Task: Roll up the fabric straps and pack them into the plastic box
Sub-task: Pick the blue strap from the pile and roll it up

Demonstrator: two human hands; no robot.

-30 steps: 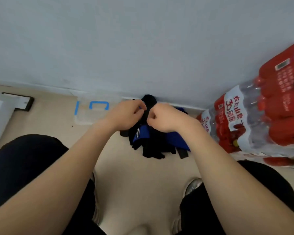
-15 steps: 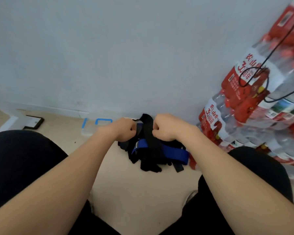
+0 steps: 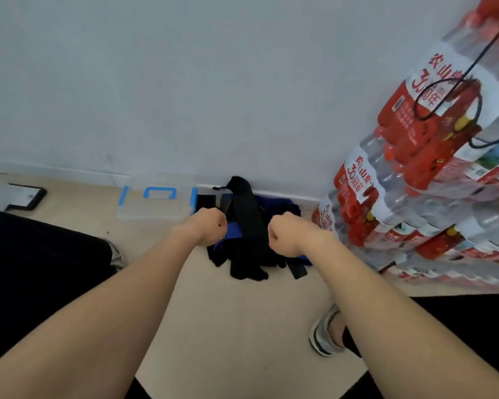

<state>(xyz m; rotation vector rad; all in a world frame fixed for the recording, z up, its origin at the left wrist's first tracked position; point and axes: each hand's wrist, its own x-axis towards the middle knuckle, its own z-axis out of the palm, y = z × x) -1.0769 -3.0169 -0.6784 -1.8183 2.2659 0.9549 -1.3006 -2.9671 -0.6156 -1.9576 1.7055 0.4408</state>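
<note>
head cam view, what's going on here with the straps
A person is working on straps on the floor. Their left hand and right hand are curled on either side of a black strap, seemingly gripping it, above a loose heap of black and blue straps by the wall. The clear plastic box with blue clips sits just left of the heap; no strap shows inside it. Packs of bottled water stand to the right.

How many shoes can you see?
2. The left shoe peeks out beside the dark trouser leg on the left. The right shoe sits lower, beside the right forearm. Both are partly hidden.
</note>
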